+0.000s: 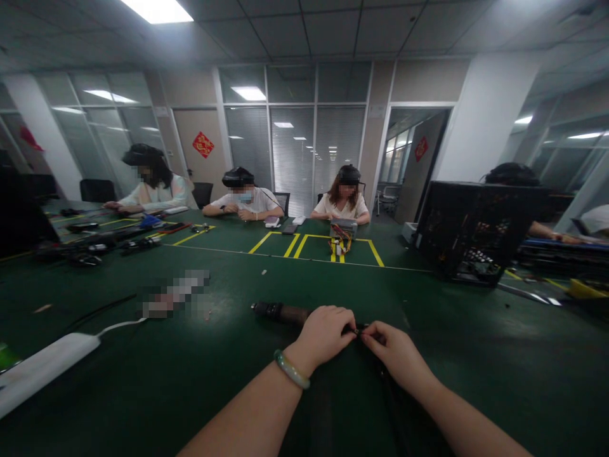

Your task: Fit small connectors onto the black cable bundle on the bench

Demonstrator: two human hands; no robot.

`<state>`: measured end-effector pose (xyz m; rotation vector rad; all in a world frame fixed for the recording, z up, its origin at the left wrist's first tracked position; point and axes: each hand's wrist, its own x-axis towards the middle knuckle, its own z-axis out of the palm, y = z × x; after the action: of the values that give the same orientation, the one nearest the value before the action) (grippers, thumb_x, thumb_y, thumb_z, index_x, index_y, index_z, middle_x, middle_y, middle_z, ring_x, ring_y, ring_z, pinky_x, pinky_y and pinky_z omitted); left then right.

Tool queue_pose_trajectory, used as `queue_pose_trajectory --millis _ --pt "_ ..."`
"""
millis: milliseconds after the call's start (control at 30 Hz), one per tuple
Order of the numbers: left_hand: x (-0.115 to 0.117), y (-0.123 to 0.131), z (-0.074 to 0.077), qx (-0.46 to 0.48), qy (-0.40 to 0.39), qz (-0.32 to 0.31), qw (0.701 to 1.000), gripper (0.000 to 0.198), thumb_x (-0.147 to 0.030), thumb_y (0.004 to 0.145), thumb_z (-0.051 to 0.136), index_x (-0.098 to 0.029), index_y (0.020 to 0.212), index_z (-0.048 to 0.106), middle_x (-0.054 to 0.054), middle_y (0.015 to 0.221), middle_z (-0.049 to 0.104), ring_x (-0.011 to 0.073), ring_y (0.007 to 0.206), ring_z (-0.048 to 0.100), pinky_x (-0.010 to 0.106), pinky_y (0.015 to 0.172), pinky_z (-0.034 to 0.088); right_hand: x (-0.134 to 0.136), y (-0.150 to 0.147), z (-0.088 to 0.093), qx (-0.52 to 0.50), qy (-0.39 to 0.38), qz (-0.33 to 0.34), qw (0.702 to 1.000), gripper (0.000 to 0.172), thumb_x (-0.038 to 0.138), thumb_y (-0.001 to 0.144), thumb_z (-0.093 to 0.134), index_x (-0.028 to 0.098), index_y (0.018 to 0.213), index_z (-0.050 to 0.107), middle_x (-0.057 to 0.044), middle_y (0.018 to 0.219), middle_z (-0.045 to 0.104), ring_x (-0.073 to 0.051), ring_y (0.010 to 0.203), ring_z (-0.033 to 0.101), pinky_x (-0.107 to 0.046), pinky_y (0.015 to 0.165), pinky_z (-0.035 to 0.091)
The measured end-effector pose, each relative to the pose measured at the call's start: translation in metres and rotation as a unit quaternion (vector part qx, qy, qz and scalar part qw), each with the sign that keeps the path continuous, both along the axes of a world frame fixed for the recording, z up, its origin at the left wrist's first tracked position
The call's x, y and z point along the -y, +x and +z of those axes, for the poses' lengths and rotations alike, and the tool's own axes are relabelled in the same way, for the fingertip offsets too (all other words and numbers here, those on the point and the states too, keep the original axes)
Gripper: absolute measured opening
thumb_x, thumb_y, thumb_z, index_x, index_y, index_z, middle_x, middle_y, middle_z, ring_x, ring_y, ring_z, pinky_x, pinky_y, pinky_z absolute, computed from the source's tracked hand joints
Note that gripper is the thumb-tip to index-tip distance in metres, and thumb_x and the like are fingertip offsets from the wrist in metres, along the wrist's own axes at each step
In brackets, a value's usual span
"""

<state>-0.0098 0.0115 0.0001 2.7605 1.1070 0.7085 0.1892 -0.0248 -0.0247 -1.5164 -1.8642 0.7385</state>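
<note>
My left hand (323,335) is closed over a dark rod-like tool (280,312) that lies on the green table (190,381); its black and brown end sticks out to the left. A pale green bangle (291,369) sits on that wrist. My right hand (392,350) pinches a small dark part right beside the left fingertips, where the two hands meet. What the pinched part is I cannot make out. A dark strap or cable runs from under the hands toward me.
A white power strip (42,368) with its cable lies at the near left. A black open computer case (471,231) stands at the right. Three people with headsets sit at the far side, near yellow-taped squares (314,244) and scattered tools.
</note>
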Motion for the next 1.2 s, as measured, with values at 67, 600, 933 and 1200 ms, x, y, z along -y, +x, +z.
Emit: queue_pose_trajectory --millis 67,600,933,1200 --pt "-0.0002 -0.0002 0.0005 0.001 -0.001 0.0 1.0 0.011 -0.03 0.083 0.064 -0.021 0.089 0.06 0.0 0.092 0.063 0.018 0.09 0.057 0.031 0.083 0.04 0.0006 -0.0005 0.0023 -0.002 -0.003 -0.005 1.0 0.018 0.036 0.088 0.055 0.024 0.091 0.067 0.0 0.086 0.07 -0.019 0.077 0.064 -0.024 0.063 0.045" --pt "0.0012 0.006 -0.001 -0.015 0.001 0.021 1.0 0.013 -0.032 0.086 0.062 -0.02 0.09 0.059 0.001 0.09 0.064 0.0193 0.087 0.057 0.032 0.079 0.038 -0.0046 0.0027 0.0048 -0.002 -0.011 -0.006 1.0 0.019 0.036 0.087 0.057 0.024 0.094 0.069 0.0 0.092 0.071 -0.02 0.082 0.066 -0.026 0.067 0.048" --pt "0.0015 0.0015 -0.0011 -0.024 0.018 0.001 1.0 0.01 -0.029 0.085 0.064 -0.021 0.09 0.059 -0.001 0.088 0.064 0.0189 0.088 0.056 0.033 0.08 0.039 -0.0029 -0.0015 0.0042 -0.001 0.009 -0.006 1.0 0.016 0.035 0.086 0.057 0.025 0.09 0.069 0.001 0.086 0.071 -0.019 0.078 0.066 -0.026 0.064 0.046" --pt "0.0004 0.0001 -0.0016 -0.025 0.026 -0.016 0.999 0.007 -0.027 0.086 0.061 -0.022 0.091 0.061 -0.001 0.09 0.064 0.0179 0.09 0.057 0.032 0.083 0.04 0.0009 -0.0026 0.0052 -0.004 -0.011 0.0 1.0 0.018 0.038 0.087 0.056 0.025 0.092 0.069 0.001 0.087 0.071 -0.019 0.075 0.065 -0.025 0.063 0.046"
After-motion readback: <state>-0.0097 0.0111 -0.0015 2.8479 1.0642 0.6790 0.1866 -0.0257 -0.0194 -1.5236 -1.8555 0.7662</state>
